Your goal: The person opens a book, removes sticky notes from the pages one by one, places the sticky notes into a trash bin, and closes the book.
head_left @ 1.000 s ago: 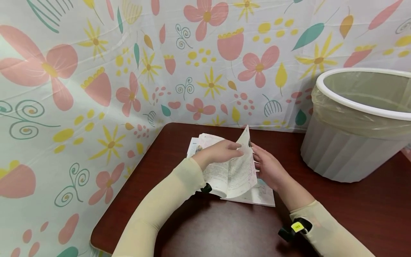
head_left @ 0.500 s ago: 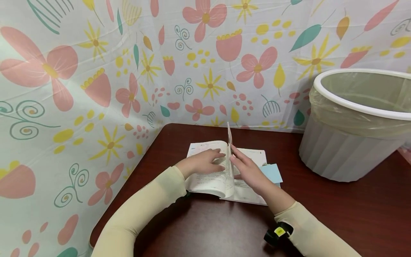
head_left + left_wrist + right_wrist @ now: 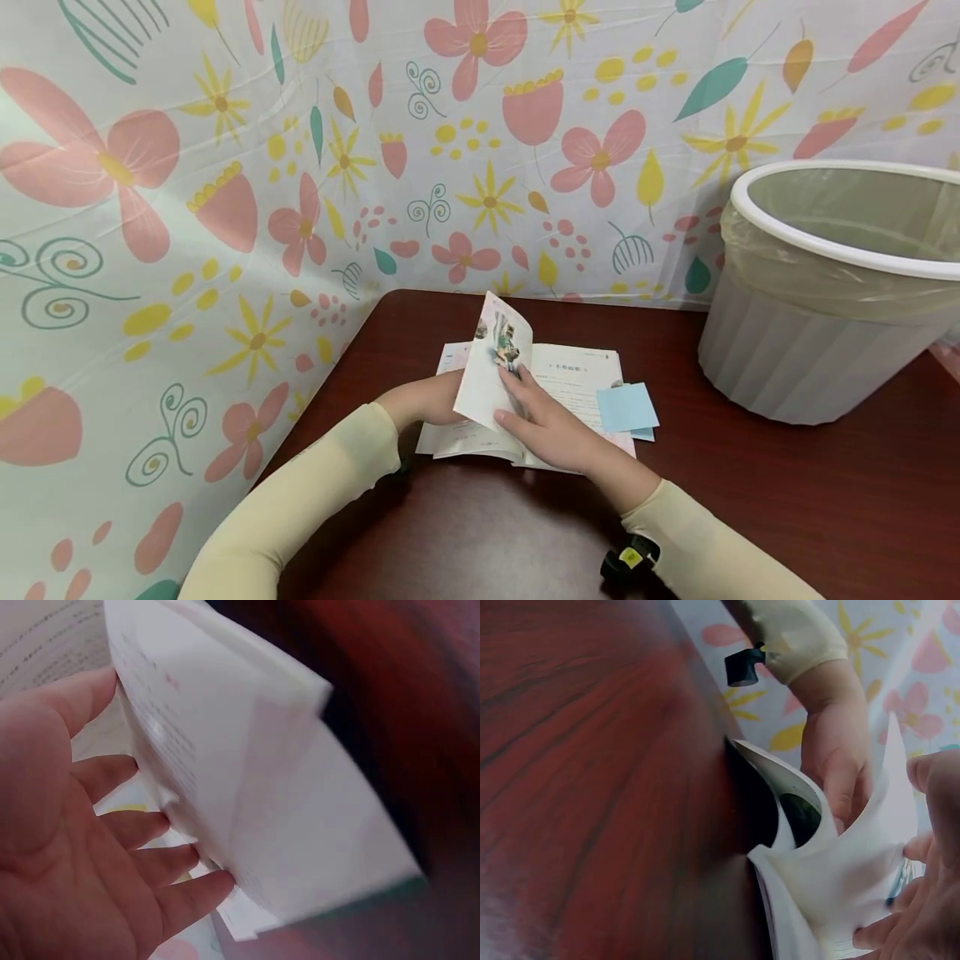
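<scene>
An open book [image 3: 577,375] with printed text lies on the dark red-brown table. One leaf [image 3: 483,387], bearing a small coloured picture, stands up and leans left over the left-hand pages. My right hand [image 3: 553,423] touches the picture side of that leaf with its fingers spread. Behind the leaf is my left hand [image 3: 427,400], its fingers hidden in the head view. In the left wrist view the left hand [image 3: 97,832] has its fingers apart and fingertips against the pages. The right wrist view shows the right hand [image 3: 930,877] beside the leaf's face.
Light blue sticky notes [image 3: 628,408] stick out at the book's right edge. A grey ribbed bin [image 3: 795,342] with a white rim and a clear liner stands to the right on the table [image 3: 480,533]. Behind hangs a flower-patterned cloth [image 3: 420,150].
The leaf has swung from right to left, with the right hand following it. My left hand has drawn left and is now behind the leaf. The blue sticky notes have come into view.
</scene>
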`<state>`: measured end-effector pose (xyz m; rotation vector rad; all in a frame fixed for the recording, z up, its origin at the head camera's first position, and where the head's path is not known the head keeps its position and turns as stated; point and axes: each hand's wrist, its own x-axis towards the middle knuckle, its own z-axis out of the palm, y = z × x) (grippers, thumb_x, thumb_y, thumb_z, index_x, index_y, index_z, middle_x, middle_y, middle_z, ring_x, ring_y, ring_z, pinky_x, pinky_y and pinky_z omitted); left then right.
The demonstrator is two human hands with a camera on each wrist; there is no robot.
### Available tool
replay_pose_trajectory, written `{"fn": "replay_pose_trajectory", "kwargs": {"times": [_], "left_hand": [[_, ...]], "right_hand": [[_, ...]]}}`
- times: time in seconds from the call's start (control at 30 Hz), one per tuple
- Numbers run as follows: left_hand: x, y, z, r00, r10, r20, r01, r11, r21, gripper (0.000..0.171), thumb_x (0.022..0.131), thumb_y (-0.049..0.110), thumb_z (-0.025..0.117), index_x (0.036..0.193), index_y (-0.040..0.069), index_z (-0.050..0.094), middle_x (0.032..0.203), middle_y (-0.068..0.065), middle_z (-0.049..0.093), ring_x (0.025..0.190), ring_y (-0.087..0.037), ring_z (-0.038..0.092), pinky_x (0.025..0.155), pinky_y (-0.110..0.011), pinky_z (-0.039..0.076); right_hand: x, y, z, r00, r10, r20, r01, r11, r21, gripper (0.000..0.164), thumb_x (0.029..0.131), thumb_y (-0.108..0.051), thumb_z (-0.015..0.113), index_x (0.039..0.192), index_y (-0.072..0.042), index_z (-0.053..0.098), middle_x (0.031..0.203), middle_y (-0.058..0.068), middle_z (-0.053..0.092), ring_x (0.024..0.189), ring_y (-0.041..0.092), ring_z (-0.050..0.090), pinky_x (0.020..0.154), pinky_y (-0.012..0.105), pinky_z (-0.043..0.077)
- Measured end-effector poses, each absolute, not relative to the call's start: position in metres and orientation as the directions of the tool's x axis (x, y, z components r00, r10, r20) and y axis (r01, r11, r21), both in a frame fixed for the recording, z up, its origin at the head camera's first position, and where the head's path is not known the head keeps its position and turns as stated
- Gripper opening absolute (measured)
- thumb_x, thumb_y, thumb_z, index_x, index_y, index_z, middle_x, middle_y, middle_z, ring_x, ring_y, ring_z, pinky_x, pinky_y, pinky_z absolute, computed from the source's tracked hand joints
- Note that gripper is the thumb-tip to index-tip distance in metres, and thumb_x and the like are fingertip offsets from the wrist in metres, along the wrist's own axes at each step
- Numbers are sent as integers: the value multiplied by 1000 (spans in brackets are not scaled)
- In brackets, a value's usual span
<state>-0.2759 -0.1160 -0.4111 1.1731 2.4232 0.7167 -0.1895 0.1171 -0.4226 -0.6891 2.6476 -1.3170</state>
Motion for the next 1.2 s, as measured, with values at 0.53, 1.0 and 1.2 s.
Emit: {"fn": "replay_pose_trajectory", "kwargs": {"times": [0.53, 1.0, 1.2], "left_hand": [[-292, -169, -433, -785, 542, -300, 413, 819, 397, 66, 106, 42, 53, 163, 17, 31, 172, -15, 18, 161, -35, 15, 129, -52, 22], [-292, -170, -432, -862, 465, -201, 377, 855, 357, 51, 102, 26, 51, 150, 11, 54, 160, -10, 47, 150, -28, 42, 121, -46, 39], [-293, -152, -429, -915, 382, -133, 326, 890, 318, 48, 100, 28, 56, 145, 13, 61, 147, -6, 61, 129, -22, 60, 107, -44, 50]], "right_hand": [[-184, 113, -434, -865, -501, 41, -398, 634, -663, 77, 103, -57, 52, 162, -10, 33, 173, 14, 14, 159, 36, 21, 126, 58, 25], [-190, 123, -439, -825, -566, 0, -481, 701, -526, 65, 103, -59, 50, 156, -21, 47, 170, 2, 29, 154, 45, 29, 116, 80, 19], [-191, 125, -440, -818, -575, -13, -484, 700, -525, 65, 102, -59, 51, 156, -23, 47, 170, 0, 29, 154, 46, 29, 115, 80, 18]]}}
